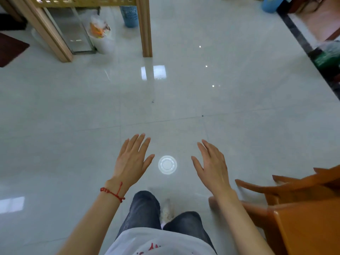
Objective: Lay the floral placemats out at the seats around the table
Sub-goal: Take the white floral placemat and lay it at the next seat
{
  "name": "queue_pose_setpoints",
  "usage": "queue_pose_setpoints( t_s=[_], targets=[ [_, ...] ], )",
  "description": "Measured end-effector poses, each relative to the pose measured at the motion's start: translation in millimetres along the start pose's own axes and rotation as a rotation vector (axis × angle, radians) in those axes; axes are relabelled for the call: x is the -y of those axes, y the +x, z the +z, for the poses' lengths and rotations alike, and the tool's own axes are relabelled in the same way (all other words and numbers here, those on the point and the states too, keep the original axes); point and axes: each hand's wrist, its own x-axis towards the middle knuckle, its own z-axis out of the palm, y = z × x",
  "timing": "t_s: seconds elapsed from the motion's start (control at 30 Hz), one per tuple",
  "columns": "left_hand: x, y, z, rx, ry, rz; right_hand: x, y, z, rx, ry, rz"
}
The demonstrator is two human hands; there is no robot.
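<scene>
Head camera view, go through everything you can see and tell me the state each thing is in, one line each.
Left hand: open, fingers spread, holding nothing.
Right hand: open, fingers spread, holding nothing.
Red bracelet: on the left wrist.
Orange chair: standing at the lower right, seat bare.
White bin: upright by the wooden frame, filled with rubbish.
Blue basket: upright behind the wooden post.
Floor: glossy, reflecting a round ceiling light.
Placemats: none in view.

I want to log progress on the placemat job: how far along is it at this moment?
Nothing looks done: no floral placemat or table is in view. Nothing is in hand: the left hand and right hand hang open and empty over the glossy tiled floor, beside an orange plastic chair. All the laying out appears left.
</scene>
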Motion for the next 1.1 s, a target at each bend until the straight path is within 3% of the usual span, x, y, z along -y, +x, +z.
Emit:
queue_pose_setpoints(
  t_s=[0.57,0.8,1.1],
  targets=[
    [22.2,293.6,-52.3,-0.028,0.059,0.332,-25.2,216.5,-29.1,-0.223,-0.015,0.221],
    [-41.9,370.1,-56.9,-0.027,0.038,0.580,-72.7,226.4,-49.9,-0.409,-0.049,0.418],
    [-169.4,419.5,-49.9,0.007,0.065,0.855,-160.1,191.9,-76.6,-0.521,-0.092,0.707]
  ],
)
